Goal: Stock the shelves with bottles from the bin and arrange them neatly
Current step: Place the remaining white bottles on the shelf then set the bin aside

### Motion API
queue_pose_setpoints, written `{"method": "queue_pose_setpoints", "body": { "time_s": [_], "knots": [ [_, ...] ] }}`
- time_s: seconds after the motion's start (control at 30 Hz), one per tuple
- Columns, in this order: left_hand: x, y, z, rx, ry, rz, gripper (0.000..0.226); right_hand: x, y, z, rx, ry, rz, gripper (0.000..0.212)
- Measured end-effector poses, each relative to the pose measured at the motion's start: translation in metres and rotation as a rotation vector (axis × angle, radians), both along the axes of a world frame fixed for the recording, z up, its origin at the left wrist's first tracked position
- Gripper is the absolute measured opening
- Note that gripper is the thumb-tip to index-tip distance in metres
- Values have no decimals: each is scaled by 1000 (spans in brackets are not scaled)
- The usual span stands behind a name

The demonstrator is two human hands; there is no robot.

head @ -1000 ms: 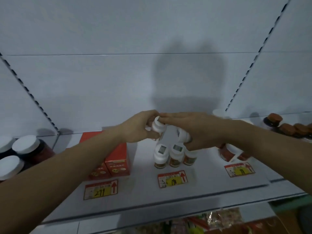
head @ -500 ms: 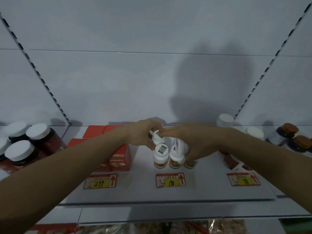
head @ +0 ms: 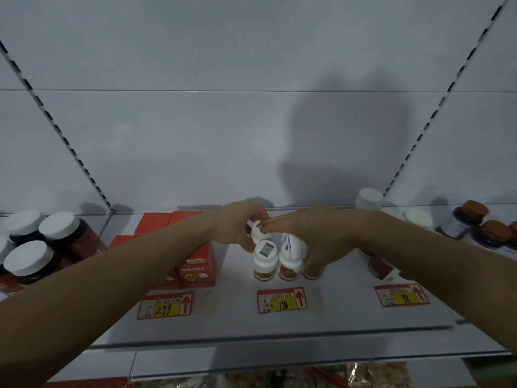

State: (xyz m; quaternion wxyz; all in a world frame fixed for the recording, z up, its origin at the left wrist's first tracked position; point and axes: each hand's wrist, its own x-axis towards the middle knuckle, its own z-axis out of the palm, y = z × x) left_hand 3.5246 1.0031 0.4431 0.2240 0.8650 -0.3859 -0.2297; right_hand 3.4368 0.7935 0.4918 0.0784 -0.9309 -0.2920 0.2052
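Observation:
Small white bottles with orange labels stand in a cluster on the white shelf (head: 279, 323), above the 198 price tag. The front left bottle (head: 265, 260) stands free. My left hand (head: 237, 224) grips a white bottle (head: 257, 230) just behind it by the cap. My right hand (head: 313, 236) wraps around the bottles on the right of the cluster (head: 291, 256), fingers stretched left to touch the same cap. How many bottles lie under the right hand is hidden.
Red boxes (head: 197, 264) stand left of the bottles above a 299 tag. Dark jars with white lids (head: 60, 233) fill the far left. White-capped jars (head: 369, 198) and brown-lidded bottles (head: 475, 217) stand on the right. Packaged goods show below the shelf edge.
Both hands have sunk lower with the bottles toward the shelf and closed tighter around the cluster. The view has shifted so the shelf sits lower in frame.

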Motion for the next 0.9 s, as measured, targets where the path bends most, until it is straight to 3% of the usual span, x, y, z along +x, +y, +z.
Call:
{"method": "queue_pose_setpoints", "body": {
  "time_s": [0.17,0.27,0.37,0.43,0.63,0.9],
  "knots": [
    [1,0,4,17,-18,-3,46,-3,-6,7,66,-36,-36,96],
    [2,3,20,91,-170,-12,54,-17,-19,22,164,-126,-198,91],
    [-6,-2,42,-57,-244,74,57,-39,-36,25,415,-254,-423,74],
    [-20,-16,52,-189,-236,90,53,-58,-44,20,720,-242,-604,57],
    [-62,-94,57,-300,-246,-101,46,-112,-71,7,1216,-434,-975,36],
    [-113,-212,68,-357,-290,-278,47,-210,-155,10,1262,-765,-1340,37]
  ]
}}
